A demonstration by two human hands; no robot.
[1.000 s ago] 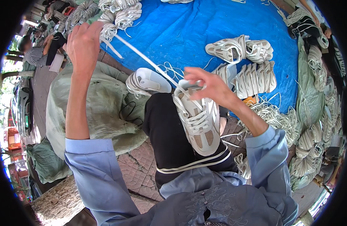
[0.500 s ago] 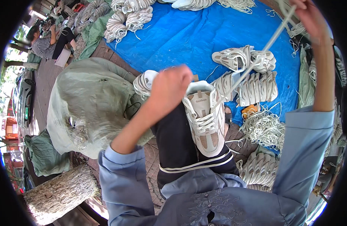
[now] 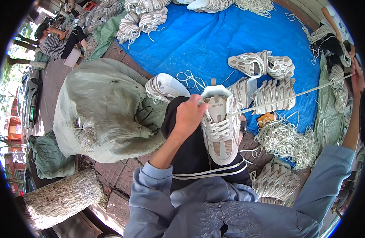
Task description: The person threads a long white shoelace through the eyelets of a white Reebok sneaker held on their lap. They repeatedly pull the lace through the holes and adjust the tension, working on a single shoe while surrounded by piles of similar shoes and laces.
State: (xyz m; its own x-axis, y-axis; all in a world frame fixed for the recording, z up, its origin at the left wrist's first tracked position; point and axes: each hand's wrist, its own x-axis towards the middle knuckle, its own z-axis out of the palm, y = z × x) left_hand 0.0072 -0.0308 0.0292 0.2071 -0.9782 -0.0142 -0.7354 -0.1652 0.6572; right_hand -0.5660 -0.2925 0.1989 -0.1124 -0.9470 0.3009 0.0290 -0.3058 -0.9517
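A white and beige sneaker (image 3: 220, 139) rests on my dark-trousered lap, toe toward me, with laces crossed over its lower eyelets. From its upper lacing a white shoelace (image 3: 285, 98) runs taut to the far right. My right hand (image 3: 357, 79) grips the far end of that lace with my arm stretched out. At the left edge of the shoe's opening, my left hand (image 3: 188, 116) is closed. A small pale bit shows at its fingertips, too small to name. Two white bands (image 3: 210, 173) cross my thighs.
A blue tarp (image 3: 190, 43) lies ahead, with a row of shoe uppers (image 3: 273, 95) and a heap of white laces (image 3: 287, 139). A large pale sack (image 3: 103, 111) stands left, above a tree trunk (image 3: 63, 198). Another person (image 3: 57, 43) sits at the far left.
My right hand has moved down and outward to the right, swinging the stretched lace lower. My left hand has come down beside the shoe's opening. The whole view has shifted slightly.
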